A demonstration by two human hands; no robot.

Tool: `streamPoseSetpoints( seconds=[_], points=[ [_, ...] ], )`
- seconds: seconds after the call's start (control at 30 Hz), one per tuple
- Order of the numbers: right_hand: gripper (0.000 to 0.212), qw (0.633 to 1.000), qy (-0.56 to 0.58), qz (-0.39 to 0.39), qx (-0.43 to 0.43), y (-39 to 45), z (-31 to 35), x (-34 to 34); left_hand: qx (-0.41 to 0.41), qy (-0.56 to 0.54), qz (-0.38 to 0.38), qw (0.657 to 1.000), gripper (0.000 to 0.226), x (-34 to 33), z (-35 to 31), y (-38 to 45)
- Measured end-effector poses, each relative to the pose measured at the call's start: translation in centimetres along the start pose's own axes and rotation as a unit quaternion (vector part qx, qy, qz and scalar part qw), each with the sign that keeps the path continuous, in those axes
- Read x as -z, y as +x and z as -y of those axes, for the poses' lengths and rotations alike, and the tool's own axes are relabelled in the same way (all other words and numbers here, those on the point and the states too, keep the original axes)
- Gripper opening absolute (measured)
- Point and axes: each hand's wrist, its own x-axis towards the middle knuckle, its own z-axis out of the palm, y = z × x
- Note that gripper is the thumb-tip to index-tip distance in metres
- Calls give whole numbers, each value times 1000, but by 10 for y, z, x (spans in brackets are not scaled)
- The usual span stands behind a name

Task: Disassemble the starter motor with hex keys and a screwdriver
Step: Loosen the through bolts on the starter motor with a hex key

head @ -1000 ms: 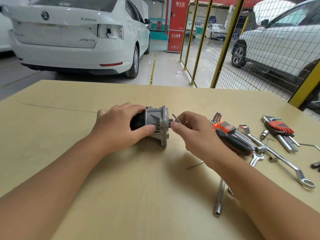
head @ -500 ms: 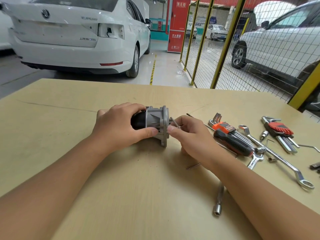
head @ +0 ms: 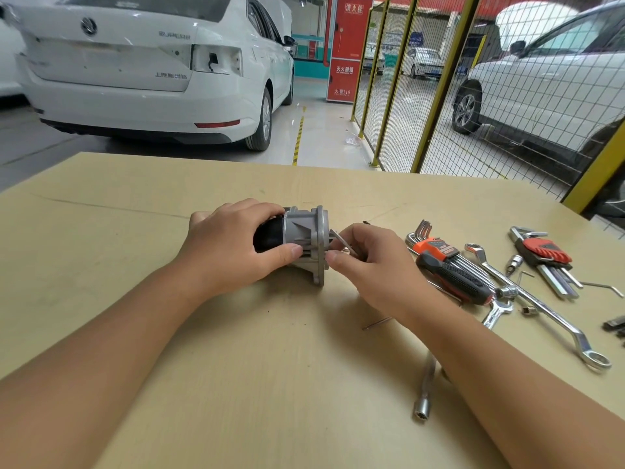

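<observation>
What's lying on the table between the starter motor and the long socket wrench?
One loose small hex key on otherwise bare table, shown in the head view.

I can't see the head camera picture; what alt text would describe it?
On a tan wooden table, a person's left hand grips a grey-and-black starter motor while the right hand pinches a thin metal hex key at its flange. Orange-handled hex key sets, spanners and a black screwdriver lie to the right.
</observation>
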Motion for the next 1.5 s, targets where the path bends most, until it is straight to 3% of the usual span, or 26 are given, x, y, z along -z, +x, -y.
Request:
streamPoseSetpoints(
  seconds=[0.1, 0.27, 0.47, 0.67, 0.8, 0.93, 1.03, 1.27, 1.4, 1.5],
  points=[
    [8, 1000, 18, -2, -3, 0, 0, 0, 0, -1, 2, 1000, 75, 0, 0, 0],
    [24, 1000, -16, 5, -6, 0, 1, 1, 1, 1, 2, 1000, 76, 0, 0, 0],
    [11, 1000, -5, 9, 3, -2, 5, 6, 4, -3, 3, 1000, 77, 1, -1, 0],
    [26, 999, -40, 10, 17, -3, 6, 5, 3, -7, 4, 1000, 78, 2, -1, 0],
    [5, 999, -27, 13, 21, -2, 6, 6, 4, -6, 5, 1000, 78, 3, -1, 0],
    [10, 1000, 1, 6, 12, -2, 5, 5, 4, -7, 6, 1000, 78, 3, -1, 0],
    [18, 998, -50, 6, 22, -2, 5, 2, 5, -6, 5, 1000, 79, 2, 0, 0],
    [6, 999, -20, 8, 24, -2, 6, 8, 5, -6, 5, 1000, 79, 1, 0, 0],
    [31, 998, -52, 17, 5, -1, 5, 5, 4, -7, 3, 1000, 77, 0, 0, 0],
    [29, 998, -55, 19, 3, -1, 4, 4, 3, -9, 2, 1000, 77, 0, 1, 0]
  ],
)
